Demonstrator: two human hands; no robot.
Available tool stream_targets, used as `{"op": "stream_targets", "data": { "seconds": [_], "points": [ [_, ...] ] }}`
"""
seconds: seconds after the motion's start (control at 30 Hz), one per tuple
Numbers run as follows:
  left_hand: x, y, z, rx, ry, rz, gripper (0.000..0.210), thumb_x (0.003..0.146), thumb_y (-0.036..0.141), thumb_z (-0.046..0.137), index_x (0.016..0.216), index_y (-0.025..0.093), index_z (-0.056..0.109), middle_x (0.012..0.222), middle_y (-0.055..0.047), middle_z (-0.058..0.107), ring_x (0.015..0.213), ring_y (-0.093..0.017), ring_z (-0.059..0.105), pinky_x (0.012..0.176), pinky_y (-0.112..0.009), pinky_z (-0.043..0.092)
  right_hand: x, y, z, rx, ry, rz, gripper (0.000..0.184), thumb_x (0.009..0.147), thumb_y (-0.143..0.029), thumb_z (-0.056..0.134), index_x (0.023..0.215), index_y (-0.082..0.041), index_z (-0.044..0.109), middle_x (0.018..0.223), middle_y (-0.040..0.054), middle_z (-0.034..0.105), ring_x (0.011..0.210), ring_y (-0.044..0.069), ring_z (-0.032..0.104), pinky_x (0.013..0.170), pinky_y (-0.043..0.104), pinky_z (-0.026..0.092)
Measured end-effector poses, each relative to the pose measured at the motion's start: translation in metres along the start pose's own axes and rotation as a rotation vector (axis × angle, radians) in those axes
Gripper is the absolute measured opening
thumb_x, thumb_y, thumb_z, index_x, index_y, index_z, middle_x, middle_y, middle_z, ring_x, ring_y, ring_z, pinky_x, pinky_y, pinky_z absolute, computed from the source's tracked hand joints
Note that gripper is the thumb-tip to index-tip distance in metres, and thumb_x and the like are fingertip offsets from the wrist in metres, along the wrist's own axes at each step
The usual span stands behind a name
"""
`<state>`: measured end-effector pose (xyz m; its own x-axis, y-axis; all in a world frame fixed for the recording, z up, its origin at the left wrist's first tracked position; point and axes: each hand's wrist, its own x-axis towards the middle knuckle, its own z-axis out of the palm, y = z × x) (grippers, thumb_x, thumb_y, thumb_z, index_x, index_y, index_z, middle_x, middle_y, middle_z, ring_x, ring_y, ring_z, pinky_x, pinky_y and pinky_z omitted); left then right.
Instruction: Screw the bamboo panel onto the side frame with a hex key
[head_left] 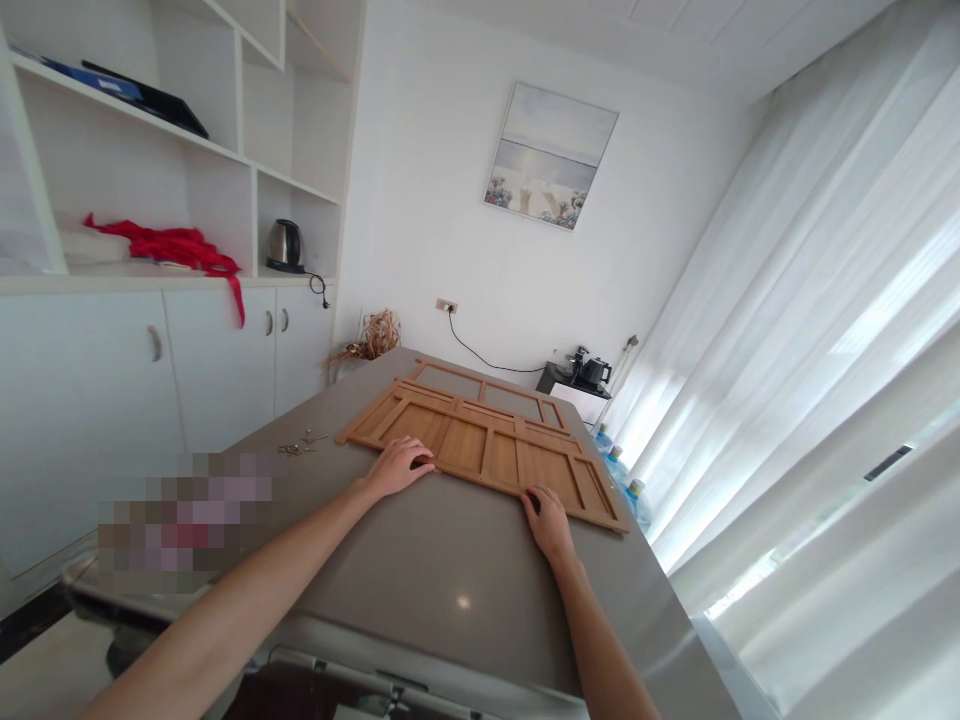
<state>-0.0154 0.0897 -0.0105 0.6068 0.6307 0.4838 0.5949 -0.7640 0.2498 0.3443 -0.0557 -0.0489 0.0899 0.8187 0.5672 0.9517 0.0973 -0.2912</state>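
Note:
A wooden panel with raised strips lies flat on the grey table, its long near edge towards me. Partly covered behind it is a wooden frame with openings that show grey. My left hand is closed over the near edge, left of the middle, thumb towards me and fingers on top. Further right along that edge, my right hand grips with curled fingers. The undersides of both hands are hidden.
Several small metal fittings lie on the table left of the panel. A blurred-out patch covers the table's left corner. Water bottles stand on the floor beyond the right edge, near white curtains. A kettle sits on a far stand.

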Motion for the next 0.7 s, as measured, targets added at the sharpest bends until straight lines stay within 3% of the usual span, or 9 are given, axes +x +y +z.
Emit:
{"op": "stream_targets", "data": {
  "seconds": [0.17,0.37,0.43,0.57,0.7],
  "points": [
    [-0.034,0.014,-0.022,0.008,-0.041,0.027,0.035,0.102,0.038,0.065,0.130,0.018,0.063,0.131,-0.011,0.065,0.112,-0.025,0.067,0.095,-0.047,0.059,-0.026,-0.017,-0.016,0.005,-0.036,-0.013,0.037,0.100,-0.043,0.065,0.130,-0.020,0.062,0.133,0.0086,0.064,0.115,0.023,0.066,0.098,0.046,0.057],
    [-0.109,0.046,-0.059,-0.040,-0.117,0.072,0.028,0.103,0.038,0.064,0.120,0.017,0.067,0.119,-0.008,0.069,0.103,-0.021,0.069,0.092,-0.043,0.059,-0.093,-0.044,-0.049,0.023,-0.055,-0.061,0.031,0.101,-0.041,0.065,0.124,-0.021,0.066,0.129,0.0075,0.068,0.113,0.022,0.068,0.099,0.045,0.058],
    [-0.136,0.059,-0.069,-0.055,-0.117,0.067,0.022,0.105,0.037,0.060,0.114,0.023,0.073,0.116,-0.006,0.071,0.104,-0.020,0.069,0.094,-0.039,0.058,-0.122,-0.054,-0.060,0.016,-0.029,-0.071,0.030,0.103,-0.038,0.062,0.128,-0.021,0.066,0.129,0.0076,0.070,0.116,0.022,0.070,0.101,0.046,0.059],
    [-0.185,0.076,-0.078,-0.051,-0.078,0.028,0.021,0.104,0.038,0.059,0.117,0.032,0.076,0.125,-0.003,0.071,0.115,-0.021,0.067,0.103,-0.035,0.054,-0.177,-0.069,-0.074,-0.009,0.058,-0.108,0.036,0.102,-0.042,0.060,0.132,-0.026,0.070,0.127,0.0059,0.075,0.115,0.025,0.074,0.097,0.037,0.063],
    [-0.218,0.081,-0.076,-0.027,-0.048,0.008,0.030,0.102,0.036,0.064,0.132,0.038,0.069,0.133,0.002,0.070,0.125,-0.022,0.064,0.108,-0.034,0.052,-0.213,-0.075,-0.079,-0.007,0.149,-0.134,0.029,0.099,-0.029,0.063,0.125,-0.029,0.075,0.121,0.0024,0.078,0.107,0.026,0.077,0.096,0.039,0.063]
  ]
}}
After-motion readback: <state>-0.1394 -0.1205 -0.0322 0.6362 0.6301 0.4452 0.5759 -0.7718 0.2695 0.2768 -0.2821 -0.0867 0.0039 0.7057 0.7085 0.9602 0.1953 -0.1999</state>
